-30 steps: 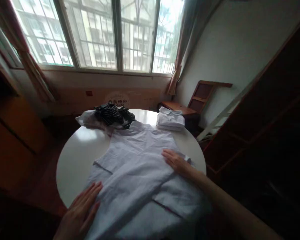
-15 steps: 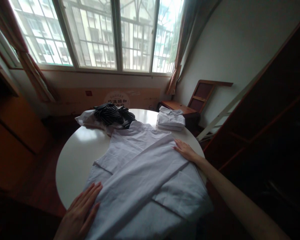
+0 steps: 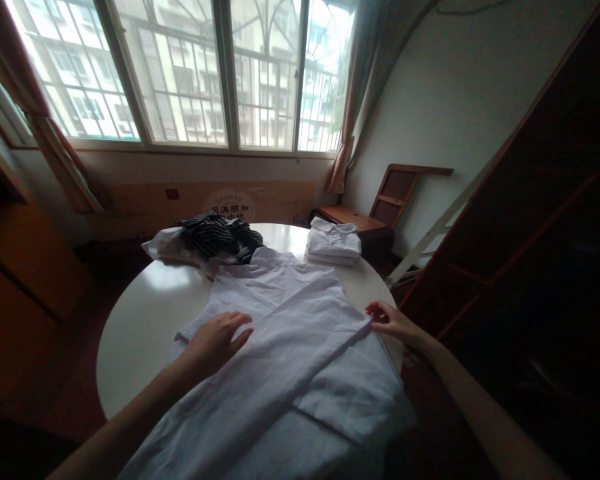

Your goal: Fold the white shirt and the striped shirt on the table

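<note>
A white shirt (image 3: 280, 347) lies spread on the round white table (image 3: 130, 333), collar toward the far side, with a sleeve folded slantwise across its body. My left hand (image 3: 223, 337) hovers over the shirt's left part, thumb and fingers apart and holding nothing. At the shirt's right edge, my right hand (image 3: 394, 325) has bent fingers and thumb closed on the cloth near the sleeve fold. The shirt's near end hangs toward me, past the table's edge.
Folded white shirts (image 3: 334, 241) are stacked at the table's far right. A black striped garment (image 3: 220, 237) lies heaped on a white bag (image 3: 163, 245) at the far left. Beyond are a wooden stool or bench (image 3: 353, 217) and a window; a dark cabinet (image 3: 505, 267) stands right.
My left hand has lifted off the shirt's near left side and moved forward and inward. My right hand has slid from lying flat on the sleeve to the shirt's right edge, fingers now curled.
</note>
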### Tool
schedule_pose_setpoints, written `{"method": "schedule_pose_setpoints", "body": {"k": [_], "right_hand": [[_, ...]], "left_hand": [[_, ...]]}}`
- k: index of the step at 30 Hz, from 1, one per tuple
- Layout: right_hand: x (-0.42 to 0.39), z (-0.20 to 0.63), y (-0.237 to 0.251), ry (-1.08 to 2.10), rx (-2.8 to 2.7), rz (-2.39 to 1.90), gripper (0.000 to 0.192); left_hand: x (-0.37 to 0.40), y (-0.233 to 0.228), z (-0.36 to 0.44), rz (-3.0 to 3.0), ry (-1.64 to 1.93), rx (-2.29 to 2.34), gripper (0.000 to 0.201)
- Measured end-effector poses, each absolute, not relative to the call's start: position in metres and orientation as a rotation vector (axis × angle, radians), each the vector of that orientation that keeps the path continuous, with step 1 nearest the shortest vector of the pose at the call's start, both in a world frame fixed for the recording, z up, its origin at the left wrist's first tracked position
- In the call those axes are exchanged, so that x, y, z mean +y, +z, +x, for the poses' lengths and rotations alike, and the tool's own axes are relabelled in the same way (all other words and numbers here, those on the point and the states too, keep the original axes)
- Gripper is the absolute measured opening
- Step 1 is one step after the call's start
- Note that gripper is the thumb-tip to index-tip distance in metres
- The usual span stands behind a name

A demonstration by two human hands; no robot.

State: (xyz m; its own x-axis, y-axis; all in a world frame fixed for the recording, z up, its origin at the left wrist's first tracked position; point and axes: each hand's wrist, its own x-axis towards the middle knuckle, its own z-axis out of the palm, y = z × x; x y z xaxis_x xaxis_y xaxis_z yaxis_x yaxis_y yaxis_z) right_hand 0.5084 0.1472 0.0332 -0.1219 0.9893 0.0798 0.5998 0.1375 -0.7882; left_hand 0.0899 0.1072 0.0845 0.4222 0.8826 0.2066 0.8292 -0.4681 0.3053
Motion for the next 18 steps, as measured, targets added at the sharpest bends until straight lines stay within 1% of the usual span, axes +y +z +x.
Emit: {"method": "schedule_pose_setpoints", "body": {"k": [3,5,7,10,14,16,18], "right_hand": [[0.137,0.497,0.03,0.582,-1.747,-1.625,0.02],[0.135,0.49,0.026,0.399,-1.767,-1.625,0.015],[0.134,0.488,0.023,0.298,-1.782,-1.612,0.013],[0.132,0.489,0.02,0.265,-1.761,-1.598,0.012],[0.129,0.491,0.019,0.28,-1.752,-1.578,0.01],[0.128,0.491,0.019,0.274,-1.765,-1.571,0.008],[0.128,0.49,0.019,0.25,-1.779,-1.564,0.006]], "left_hand": [[0.166,0.09,0.153,2.473,0.517,1.362,0.029],[0.205,0.09,0.194,2.375,0.528,1.368,0.027],[0.239,0.087,0.23,2.265,0.569,1.43,0.028],[0.277,0.079,0.27,2.209,0.586,1.455,0.032],[0.302,0.061,0.304,2.155,0.6,1.457,0.035],[0.308,0.053,0.317,2.131,0.622,1.438,0.034],[0.312,0.046,0.327,2.106,0.658,1.412,0.03]]}}
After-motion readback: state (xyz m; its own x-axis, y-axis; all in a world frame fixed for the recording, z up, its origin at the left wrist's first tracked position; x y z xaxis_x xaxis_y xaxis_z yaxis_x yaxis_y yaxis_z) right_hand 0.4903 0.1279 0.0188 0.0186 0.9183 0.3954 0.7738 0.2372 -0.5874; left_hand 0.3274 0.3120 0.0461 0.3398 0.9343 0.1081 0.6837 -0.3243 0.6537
